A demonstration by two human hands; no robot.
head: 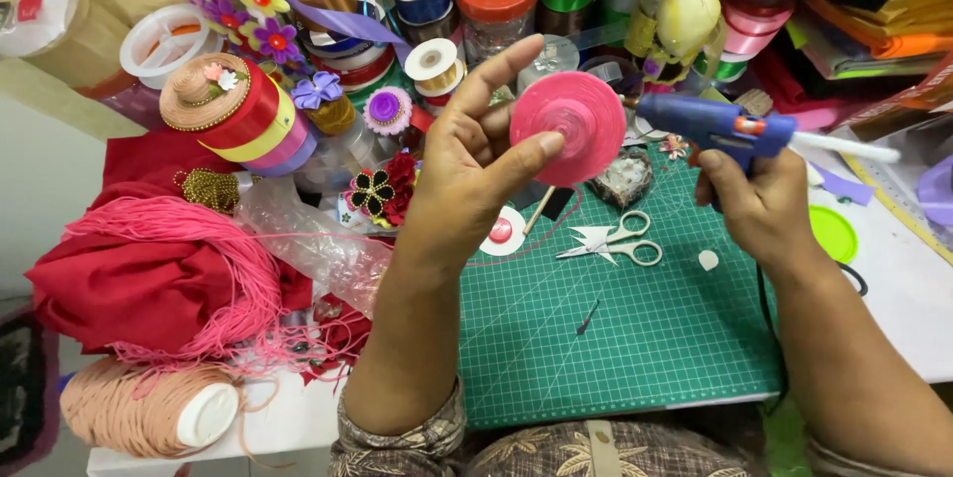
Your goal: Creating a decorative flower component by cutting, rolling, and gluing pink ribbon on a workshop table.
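The green cutting mat (635, 338) lies on the surface in front of the person, and I use it as landmark for all places. Both hands are raised above its far half.

The left hand (472, 154) is above the far left corner of the mat, forearm rising steeply from the near edge. Its fingers are closed narrow on a pink round disc (568, 128), which looks like coiled ribbon or cord: the thumb presses on the flat front face, and the other fingers stay behind it. The disc is held upright, its flat face turned to the camera, above the far edge of the mat near the middle.

The right hand (759, 204) is above the far right corner of the mat and is wrapped fully around the handle of a blue glue gun (717, 125). The long axis of the gun runs about level, left to right; its nozzle points left, toward the disc, and a white glue stick (844, 147) comes out at the back on the right. The nozzle tip is just beside the right rim of the disc; if it touches I cannot tell. So the disc lies directly left of the gun, and the right hand is the nearer free mover.

On the mat, under the disc, lie small scissors (617, 242).
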